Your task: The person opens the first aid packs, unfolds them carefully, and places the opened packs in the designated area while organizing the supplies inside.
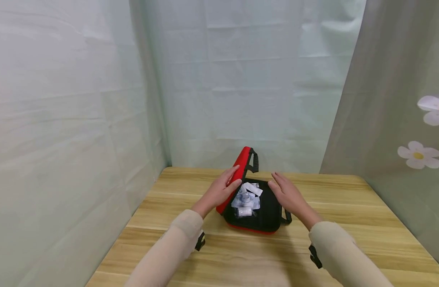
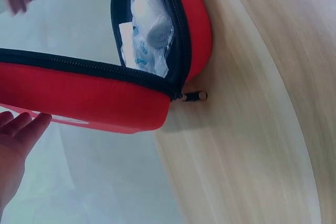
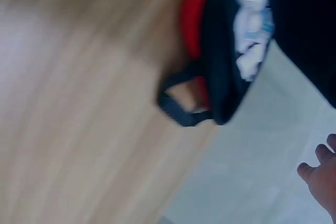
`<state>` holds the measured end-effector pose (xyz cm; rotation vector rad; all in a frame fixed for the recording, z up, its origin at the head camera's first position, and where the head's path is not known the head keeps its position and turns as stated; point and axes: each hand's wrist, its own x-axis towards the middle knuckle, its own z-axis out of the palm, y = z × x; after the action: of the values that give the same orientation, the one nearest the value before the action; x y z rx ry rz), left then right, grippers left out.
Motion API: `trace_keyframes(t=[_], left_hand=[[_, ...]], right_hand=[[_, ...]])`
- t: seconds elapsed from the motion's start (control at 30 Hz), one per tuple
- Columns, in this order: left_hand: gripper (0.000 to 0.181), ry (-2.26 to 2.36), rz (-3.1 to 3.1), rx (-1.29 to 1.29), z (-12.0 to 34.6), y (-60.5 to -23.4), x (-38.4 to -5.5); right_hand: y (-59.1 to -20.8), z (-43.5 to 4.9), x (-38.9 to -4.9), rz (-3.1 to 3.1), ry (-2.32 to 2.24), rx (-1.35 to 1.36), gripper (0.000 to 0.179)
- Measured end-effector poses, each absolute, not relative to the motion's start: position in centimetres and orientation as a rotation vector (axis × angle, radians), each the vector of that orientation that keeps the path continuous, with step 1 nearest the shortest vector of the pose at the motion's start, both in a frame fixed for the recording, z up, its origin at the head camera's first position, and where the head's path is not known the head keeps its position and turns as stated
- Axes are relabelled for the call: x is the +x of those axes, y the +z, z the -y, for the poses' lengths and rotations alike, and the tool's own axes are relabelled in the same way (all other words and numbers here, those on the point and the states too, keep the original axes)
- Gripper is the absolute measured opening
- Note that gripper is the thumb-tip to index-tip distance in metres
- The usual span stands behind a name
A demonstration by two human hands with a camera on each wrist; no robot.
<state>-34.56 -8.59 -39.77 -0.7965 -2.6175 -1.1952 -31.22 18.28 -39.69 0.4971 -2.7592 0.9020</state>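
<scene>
A red zip-up case (image 1: 269,215) with a black lining stands unzipped on the table, its lid (image 1: 243,159) tilted up on the left. Straight fingers of my left hand (image 1: 219,192) rest against the lid's red outer side, as the left wrist view also shows. My right hand (image 1: 288,196) hovers by the case's right side, fingers extended and holding nothing. Inside lie a white roll in clear plastic (image 2: 151,20) and several white and bluish packets (image 1: 249,199), heaped toward the lid side. Black carry handles (image 3: 178,109) stick out from lid and base.
The wooden table (image 1: 348,223) extends around the case, with its back edge close behind. Pale curtains (image 1: 255,87) enclose the back and sides; the right one has white flowers. A zipper pull (image 2: 194,96) hangs at the case's hinge-side corner.
</scene>
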Motion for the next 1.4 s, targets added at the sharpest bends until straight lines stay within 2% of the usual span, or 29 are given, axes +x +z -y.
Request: trace_keyframes(t=[0.3,0.57,0.8,1.4], left_hand=[[0.06,-1.304,2.562,-0.764,9.9,-39.6,-34.8],[0.059,-1.364,2.53,-0.706,11.3,-39.9,-35.2],[0.059,-1.419,2.528,-0.643,12.6,-40.1,-34.9],[0.052,-1.41,2.462,-0.566,16.7,-41.2,-34.9]], right_hand=[[-45.4,-19.6,-30.3,2.945,0.831,0.396,0.093],[-48.4,-19.2,-29.0,3.047,0.77,0.319,0.116],[-49.4,-19.2,-28.8,3.045,0.782,0.327,0.116],[-49.2,-20.9,-28.4,3.077,0.833,0.298,0.117]])
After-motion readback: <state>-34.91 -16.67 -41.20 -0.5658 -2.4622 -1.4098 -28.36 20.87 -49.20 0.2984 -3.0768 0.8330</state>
